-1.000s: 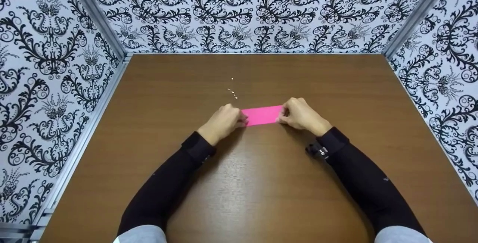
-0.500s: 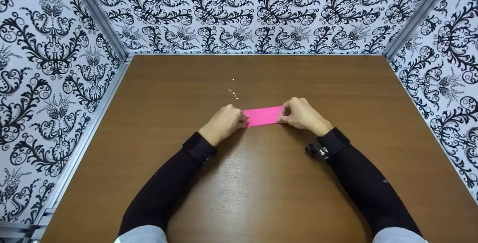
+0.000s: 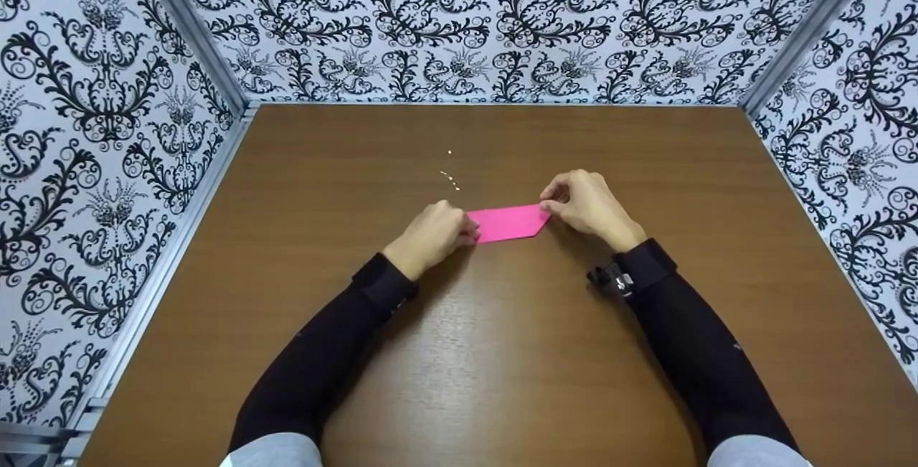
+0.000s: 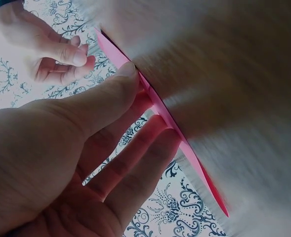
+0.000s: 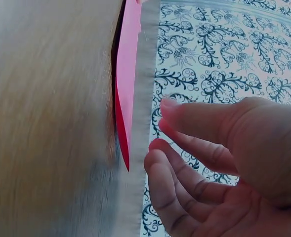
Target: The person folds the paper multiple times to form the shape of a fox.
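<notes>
"Three walls [image 3: 430,22] of black-and-white scrollwork, metal posts [image 3: 195,31] at the corners. What do they enclose?"

"My table [image 3: 459,374], brown wood grain, with light pooling on its near half. White specks [image 3: 450,178] dot the wood just beyond my left hand [image 3: 430,234]. Both my arms reach in wearing black sleeves [image 3: 315,352], a small black device [image 3: 613,280] at the right cuff."

"And the paper [image 3: 505,223]?"

"Pink, a narrow strip set crosswise near the middle of the table, between my hands. Its right end slants, the far corner reaching out past the near one. Seen from my right wrist, a darker red shows along its underside. I cannot tell whether all of it touches the wood."

"Your left hand: clamped or loose?"

"Clamped on the paper, toward its left end. My thumb [image 4: 105,101] presses at one edge, my fingers [image 4: 135,165] against the face behind it, and pink shows to either side of my grip."

"And the right hand [image 3: 592,205]?"

"Loosely curled, just beside the paper's right end. From above, my thumb seems to overlap the far corner, but the right wrist view shows a gap between my fingertips and the strip, the tips of thumb and forefinger close together."
</notes>
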A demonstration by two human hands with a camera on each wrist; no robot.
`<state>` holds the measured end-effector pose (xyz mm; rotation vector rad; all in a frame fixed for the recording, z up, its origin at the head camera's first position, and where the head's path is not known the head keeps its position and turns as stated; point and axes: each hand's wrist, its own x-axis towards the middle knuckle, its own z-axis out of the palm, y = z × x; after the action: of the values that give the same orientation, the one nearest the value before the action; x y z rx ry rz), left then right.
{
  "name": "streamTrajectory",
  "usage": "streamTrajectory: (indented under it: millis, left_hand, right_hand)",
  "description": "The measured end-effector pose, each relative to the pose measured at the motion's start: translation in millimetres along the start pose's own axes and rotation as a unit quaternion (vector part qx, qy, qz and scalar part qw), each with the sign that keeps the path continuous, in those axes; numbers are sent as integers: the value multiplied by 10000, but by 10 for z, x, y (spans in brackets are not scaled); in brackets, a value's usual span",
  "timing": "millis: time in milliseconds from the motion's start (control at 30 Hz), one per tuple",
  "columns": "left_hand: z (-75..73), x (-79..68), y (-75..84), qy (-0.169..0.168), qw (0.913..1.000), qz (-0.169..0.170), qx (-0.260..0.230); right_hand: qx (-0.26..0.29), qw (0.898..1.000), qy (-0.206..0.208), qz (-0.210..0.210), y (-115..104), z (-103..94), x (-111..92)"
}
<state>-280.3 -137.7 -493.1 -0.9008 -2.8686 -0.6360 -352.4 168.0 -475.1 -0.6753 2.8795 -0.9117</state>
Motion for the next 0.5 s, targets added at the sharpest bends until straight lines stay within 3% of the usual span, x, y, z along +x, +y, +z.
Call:
streamTrajectory:
  millis: [500]
  left_hand:
    - [-23,1,19,-73,9997,34,217]
  right_hand:
    - [-166,9998,-93,2,148,78,31]
